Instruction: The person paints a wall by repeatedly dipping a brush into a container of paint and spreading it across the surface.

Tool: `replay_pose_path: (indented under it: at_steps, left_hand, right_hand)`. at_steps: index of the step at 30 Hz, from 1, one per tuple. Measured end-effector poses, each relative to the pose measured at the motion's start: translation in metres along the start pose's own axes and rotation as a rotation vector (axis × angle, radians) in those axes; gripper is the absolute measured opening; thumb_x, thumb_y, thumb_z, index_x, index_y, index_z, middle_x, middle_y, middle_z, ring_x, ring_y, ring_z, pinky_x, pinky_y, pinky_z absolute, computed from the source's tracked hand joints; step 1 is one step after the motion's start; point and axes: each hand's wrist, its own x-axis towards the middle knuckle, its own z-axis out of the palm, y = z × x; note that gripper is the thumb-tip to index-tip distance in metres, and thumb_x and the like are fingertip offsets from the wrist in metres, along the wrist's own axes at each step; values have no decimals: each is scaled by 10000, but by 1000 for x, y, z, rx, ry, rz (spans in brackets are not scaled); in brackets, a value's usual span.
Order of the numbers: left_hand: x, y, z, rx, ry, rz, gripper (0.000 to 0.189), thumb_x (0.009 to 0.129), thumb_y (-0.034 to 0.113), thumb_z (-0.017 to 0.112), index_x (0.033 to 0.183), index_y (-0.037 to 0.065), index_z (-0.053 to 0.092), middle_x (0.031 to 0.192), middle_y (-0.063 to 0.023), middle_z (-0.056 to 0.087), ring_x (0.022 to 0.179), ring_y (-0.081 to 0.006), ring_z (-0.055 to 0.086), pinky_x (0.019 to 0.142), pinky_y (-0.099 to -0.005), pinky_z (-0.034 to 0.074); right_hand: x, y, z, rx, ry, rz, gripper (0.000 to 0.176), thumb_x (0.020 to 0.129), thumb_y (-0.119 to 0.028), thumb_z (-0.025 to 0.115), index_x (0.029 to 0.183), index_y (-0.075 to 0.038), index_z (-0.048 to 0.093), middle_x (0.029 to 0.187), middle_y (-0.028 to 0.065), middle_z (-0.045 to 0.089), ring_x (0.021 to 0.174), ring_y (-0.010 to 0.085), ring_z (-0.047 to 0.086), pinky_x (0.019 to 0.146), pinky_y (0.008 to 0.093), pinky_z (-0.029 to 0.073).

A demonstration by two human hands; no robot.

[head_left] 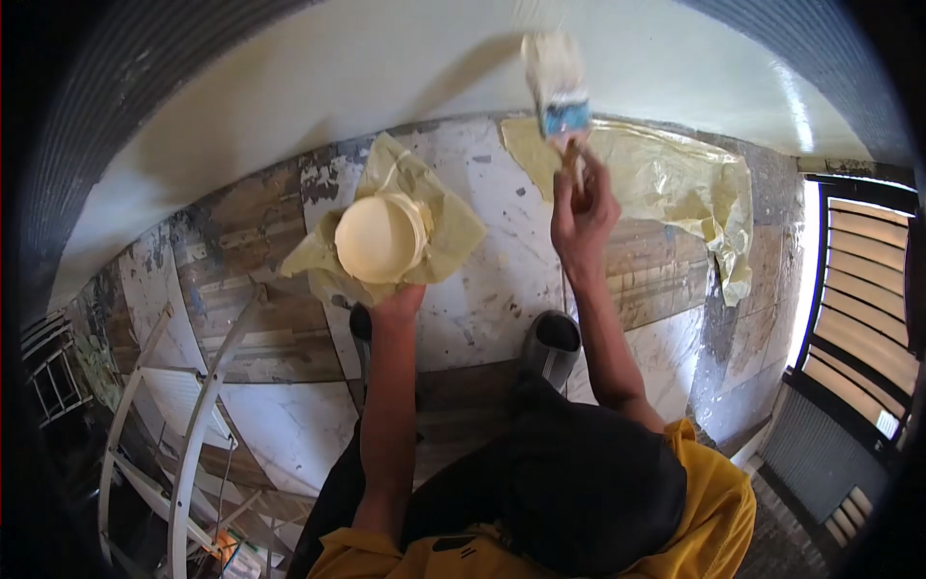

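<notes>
My left hand (pixel 400 301) cups the plastic-wrapped paint tub (pixel 379 238) from beneath; my right hand (pixel 582 214), fist closed, holds the paintbrush (pixel 557 87) against the cream wall (pixel 386 68).

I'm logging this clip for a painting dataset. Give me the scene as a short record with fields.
left hand: holds from below a pot of cream paint, in a pale wrap
right hand: holds a brush by the handle, bristles up at the wall
wall: cream
floor: paint-stained, yellowish sheet by the wall
far left: white ladder
</notes>
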Motion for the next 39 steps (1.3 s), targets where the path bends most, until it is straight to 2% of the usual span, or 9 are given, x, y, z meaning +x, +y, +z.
replay_pose_path:
  at_steps: [3, 5, 9, 14, 23, 28, 31, 35, 39]
  left_hand:
    - [2, 1, 0, -151, -96, -17, 662, 859, 448, 588, 1366, 68, 395, 1412, -105, 412, 1314, -287, 371, 1124, -443, 260]
    - [3, 0, 3, -153, -81, -26, 660, 859, 442, 591, 1367, 69, 393, 1409, -106, 414, 1313, -285, 372, 1122, -447, 262]
    - [2, -4, 17, -144, -42, -20, 651, 860, 441, 589, 1362, 71, 402, 1409, -107, 416, 1313, -283, 373, 1117, -451, 267]
    - [-2, 2, 4, -44, 98, -33, 669, 831, 571, 563, 1311, 114, 472, 1350, -77, 482, 1262, -266, 440, 1087, -447, 315]
    - [3, -3, 14, -148, 0, -44, 694, 833, 592, 543, 1331, 116, 449, 1376, -81, 456, 1288, -276, 410, 1101, -457, 291]
    - [6, -8, 18, -51, -116, -30, 708, 844, 590, 529, 1363, 122, 410, 1401, -87, 428, 1308, -281, 386, 1098, -471, 297]
    - [5, -11, 18, 528, -264, 215, 742, 863, 604, 489, 1421, 147, 318, 1443, -93, 367, 1322, -293, 366, 1089, -496, 304]
    - [21, -11, 28, -11, -394, 26, 754, 850, 677, 418, 1395, 158, 371, 1417, -74, 403, 1296, -272, 402, 1085, -468, 314]
    - [14, -2, 32, 12, -277, -3, 671, 873, 643, 404, 1362, 183, 409, 1407, -34, 420, 1282, -229, 421, 1077, -441, 333]
  right_hand:
    - [33, 11, 31, 105, 235, -276, 320, 846, -29, 595, 1165, -17, 574, 543, 33, 505, 480, 60, 417, 440, 254, 325]
    - [35, 22, 44, -2, -68, 46, 314, 847, -35, 583, 1160, -4, 567, 748, 224, 613, 613, 258, 628, 557, 340, 465]
    - [-12, 85, 77, -79, -141, 8, 320, 884, -112, 558, 1187, -11, 543, 740, 195, 596, 615, 257, 603, 577, 361, 468]
    - [-43, 78, 43, 879, -316, 771, 228, 964, -161, 424, 1180, -92, 451, 661, 51, 532, 425, 106, 437, 341, 251, 322]
    - [10, 77, 63, 1434, -342, 1093, 151, 959, -197, 430, 1003, -54, 450, 702, 48, 519, 420, 70, 406, 285, 181, 279]
    - [44, 31, 44, 1700, -420, 881, 205, 986, -211, 403, 972, -30, 500, 713, 59, 543, 374, 55, 384, 262, 177, 294]
    - [38, -17, 17, 1306, 3, 959, 304, 969, -200, 441, 1210, -23, 495, 819, 62, 611, 390, 53, 393, 287, 169, 305]
    - [42, -10, -31, 2071, -558, 794, 228, 1000, -223, 366, 992, 0, 414, 610, 80, 465, 336, 73, 309, 265, 202, 254]
    - [21, -9, -50, 2013, -710, 796, 307, 1011, -242, 318, 1112, 39, 390, 694, 88, 438, 369, 115, 378, 228, 241, 290]
